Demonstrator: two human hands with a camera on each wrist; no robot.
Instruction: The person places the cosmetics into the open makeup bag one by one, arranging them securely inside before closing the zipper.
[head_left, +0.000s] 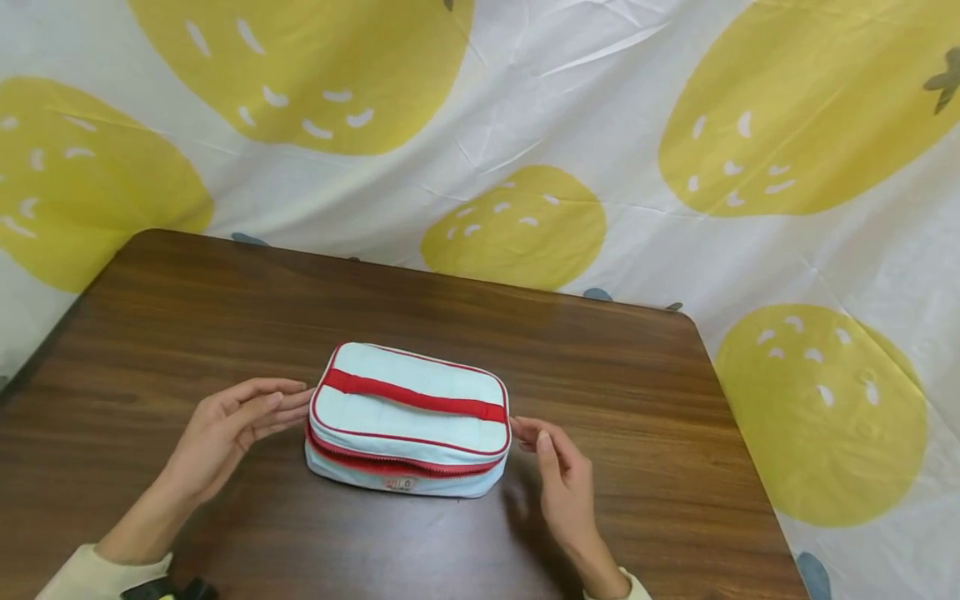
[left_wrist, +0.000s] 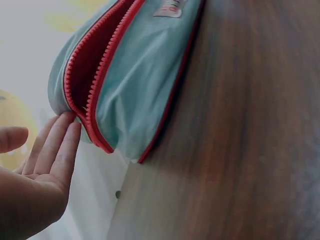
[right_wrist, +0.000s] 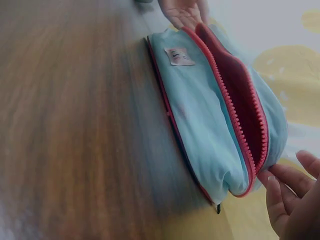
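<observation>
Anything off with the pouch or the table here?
Nothing damaged or spilled. The light blue pouch lies flat on the table, its red zipper gaping open. Left hand and right hand touch its ends.

Light blue fabric pouch with red zipper (head_left: pixel 408 421) sits lower centre of frame on brown wooden table (head_left: pixel 637 392); left hand (head_left: pixel 232 425) touches its left end, right hand (head_left: pixel 558 475) its right; strawberry-print white cloth (head_left: pixel 525 150) fills upper frame behind.
</observation>
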